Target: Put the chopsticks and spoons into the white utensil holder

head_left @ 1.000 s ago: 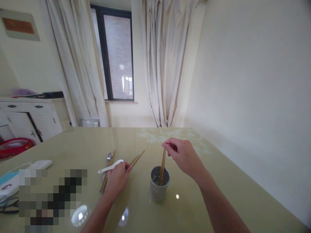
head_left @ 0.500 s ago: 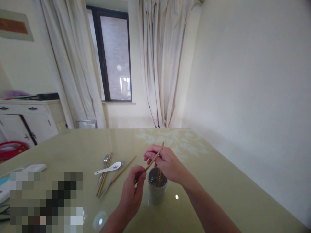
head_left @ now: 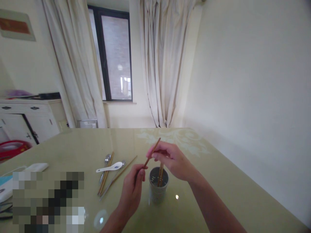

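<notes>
Wooden and slim, a brown chopstick [head_left: 156, 144] slants up between both hands, just above the grey holder [head_left: 157, 191]. The left hand [head_left: 132, 191] pinches its lower end, fingers closed tight. The right hand [head_left: 173, 160] curls thumb and fingertips round its middle, and the top end pokes free beyond the fingers. Under the right hand, the holder stands upright on the glossy pale-green tabletop [head_left: 218, 174], a matte round cup with more chopsticks [head_left: 160, 171] leaning inside. Off to the left of the hands lie a smooth white ceramic spoon [head_left: 108, 168], shiny metal spoons [head_left: 106, 159] and loose wooden chopsticks [head_left: 105, 179], all flat on the tabletop.
</notes>
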A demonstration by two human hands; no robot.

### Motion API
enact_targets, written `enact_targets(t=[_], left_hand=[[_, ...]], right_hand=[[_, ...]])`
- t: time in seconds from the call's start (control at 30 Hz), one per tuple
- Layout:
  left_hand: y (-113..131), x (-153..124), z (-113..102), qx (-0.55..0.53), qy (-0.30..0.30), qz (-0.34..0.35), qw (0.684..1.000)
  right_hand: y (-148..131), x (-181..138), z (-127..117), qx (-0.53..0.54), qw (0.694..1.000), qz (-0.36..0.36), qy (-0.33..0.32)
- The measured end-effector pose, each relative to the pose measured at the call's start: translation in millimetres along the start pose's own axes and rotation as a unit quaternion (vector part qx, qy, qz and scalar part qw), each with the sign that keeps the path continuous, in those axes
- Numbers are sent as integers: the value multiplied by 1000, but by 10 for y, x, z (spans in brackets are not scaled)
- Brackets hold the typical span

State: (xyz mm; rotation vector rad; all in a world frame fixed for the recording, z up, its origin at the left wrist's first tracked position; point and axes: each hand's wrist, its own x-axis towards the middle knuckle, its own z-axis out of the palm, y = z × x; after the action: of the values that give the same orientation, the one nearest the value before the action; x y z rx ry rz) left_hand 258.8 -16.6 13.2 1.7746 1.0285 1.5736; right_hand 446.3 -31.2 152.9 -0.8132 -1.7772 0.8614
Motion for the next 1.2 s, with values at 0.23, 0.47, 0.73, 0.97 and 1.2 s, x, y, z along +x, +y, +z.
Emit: enact_targets(t=[0.23,0.47,0.73,0.97,1.2], left_hand=[[-402,344,-364,279,13,-25,960],[-773,335,-581,580,-115,-61,804],[-770,315,-574,598,-135,-73,787],[-717,347,-560,583,-118,-81,800],[-599,411,-507,428,-9,-125,895]], right_hand=[[-150,-100,-544,34,936,-106,335],[45,-34,-623,-40,976,17,214],[349,86,-307,-111,983,117,93],[431,111,-231,-286,942,155,75],[414,122,-204,-341,921,167,91]])
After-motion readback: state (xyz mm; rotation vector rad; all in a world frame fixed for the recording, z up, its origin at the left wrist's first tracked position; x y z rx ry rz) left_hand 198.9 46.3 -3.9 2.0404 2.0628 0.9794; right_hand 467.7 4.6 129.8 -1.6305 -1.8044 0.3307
